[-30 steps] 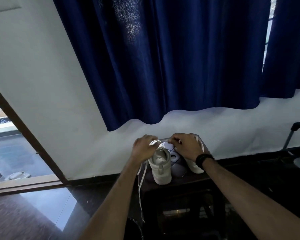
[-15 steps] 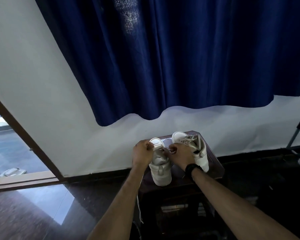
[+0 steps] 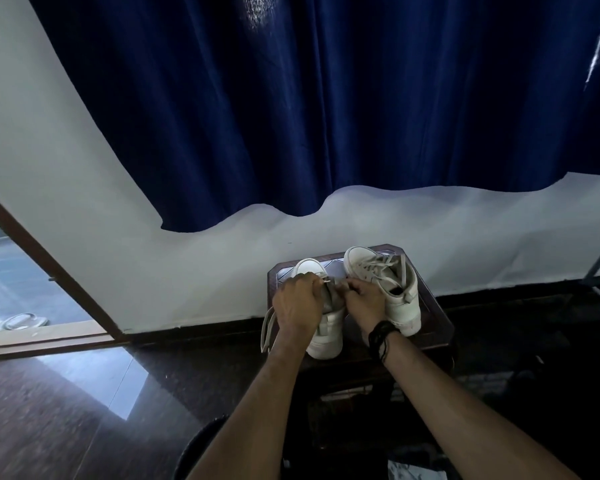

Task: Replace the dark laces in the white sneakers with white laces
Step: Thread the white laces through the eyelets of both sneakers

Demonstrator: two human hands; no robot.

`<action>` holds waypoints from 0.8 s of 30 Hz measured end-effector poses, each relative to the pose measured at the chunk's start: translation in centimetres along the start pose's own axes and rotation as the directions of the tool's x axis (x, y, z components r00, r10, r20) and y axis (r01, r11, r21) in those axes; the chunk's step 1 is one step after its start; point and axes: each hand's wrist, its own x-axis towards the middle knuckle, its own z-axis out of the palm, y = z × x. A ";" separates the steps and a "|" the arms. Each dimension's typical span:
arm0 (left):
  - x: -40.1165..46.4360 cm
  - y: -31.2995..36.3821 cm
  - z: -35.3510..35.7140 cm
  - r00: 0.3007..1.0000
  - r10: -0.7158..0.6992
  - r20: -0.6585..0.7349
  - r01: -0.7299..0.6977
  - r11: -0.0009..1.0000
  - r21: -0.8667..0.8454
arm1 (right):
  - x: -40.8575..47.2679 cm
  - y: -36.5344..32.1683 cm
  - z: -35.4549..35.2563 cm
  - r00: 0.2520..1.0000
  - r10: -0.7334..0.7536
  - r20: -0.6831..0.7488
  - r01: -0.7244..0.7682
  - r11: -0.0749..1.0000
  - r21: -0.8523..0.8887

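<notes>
Two hands work on the near white leather sneaker (image 3: pixel 321 332) at the dark wooden stool's (image 3: pixel 437 327) front edge: left hand (image 3: pixel 300 301) pinches a pale lace tip (image 3: pixel 325 280) pointing toward the right hand (image 3: pixel 366 299), whose curled fingers grip the tongue.

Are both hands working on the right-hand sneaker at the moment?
No, both the left hand and right hand are on the left sneaker; the right sneaker is untouched.

Dim room, daylight from left doorway (image 3: pixel 11 271), floor (image 3: pixel 111 382) glare, wide-angle edge bending
</notes>
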 end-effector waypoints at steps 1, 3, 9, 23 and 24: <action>0.2 0.1 0.0 1.000 0.005 0.008 -0.005 1.000 0.023 | 0.1 0.1 0.0 1.000 0.003 -0.002 -0.003 1.000 0.008; 0.4 0.4 0.1 1.000 0.016 0.012 -0.016 0.999 0.044 | 0.0 0.3 0.1 1.000 0.002 -0.013 -0.002 0.999 0.033; 0.7 0.6 0.2 0.998 0.046 0.031 -0.049 0.995 0.092 | -0.3 0.8 0.3 0.998 -0.059 -0.022 0.060 0.997 0.052; 0.9 1.1 0.6 0.998 0.001 0.058 -0.010 0.988 0.154 | -1.3 -0.1 0.0 0.970 -0.242 -0.018 0.239 0.967 -0.091; 1.0 1.3 0.8 0.998 0.007 0.056 -0.016 0.988 0.155 | -1.5 -0.3 0.0 0.969 -0.247 -0.021 0.244 0.965 -0.100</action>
